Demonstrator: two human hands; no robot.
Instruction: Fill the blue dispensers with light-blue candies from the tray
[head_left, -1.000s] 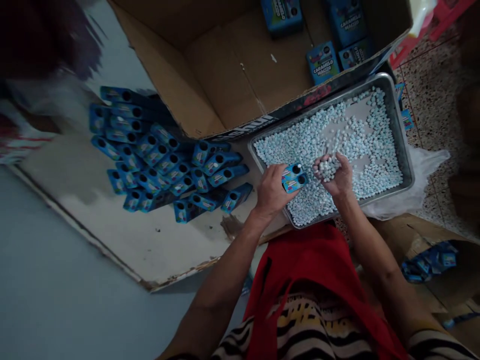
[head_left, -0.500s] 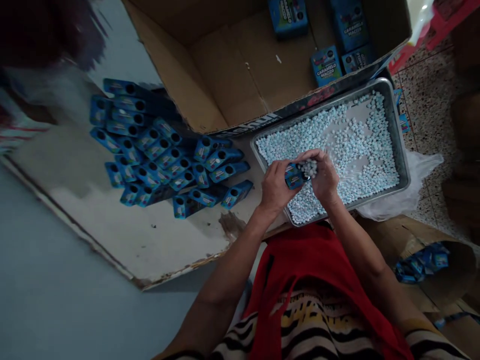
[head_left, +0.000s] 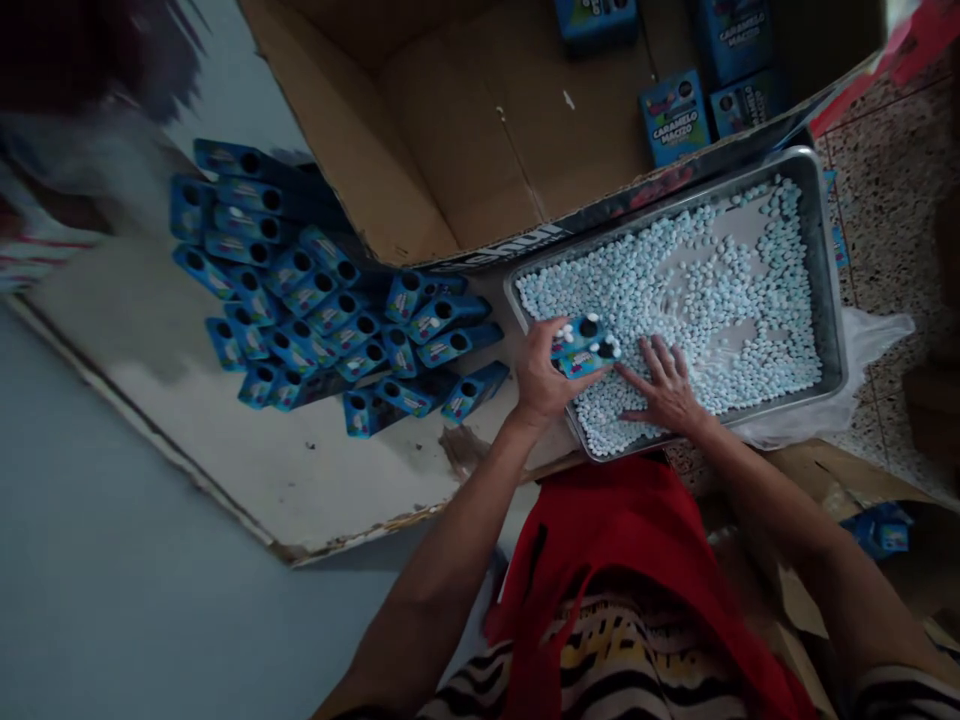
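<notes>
My left hand (head_left: 544,378) is closed round two small blue candy boxes (head_left: 583,350) held side by side over the near left corner of a metal tray (head_left: 834,290). Each box has a round hole in its top, and a few pale candies lie on and about the holes. Small white and light-blue candies (head_left: 600,290) cover much of the tray's bottom. Palm down with fingers spread, my right hand (head_left: 664,392) rests on the candies just right of the boxes, holding nothing.
Left of the tray, many blue boxes with round holes (head_left: 322,310) stand grouped on a worn white table (head_left: 360,490). Behind is a large cardboard carton (head_left: 480,130) with several blue packs inside. At lower right, another carton (head_left: 832,480) holds blue boxes.
My right hand has left the box openings, where it held a heap of candies, and now lies open on the tray's candies. My left hand still grips the boxes, moved slightly left.
</notes>
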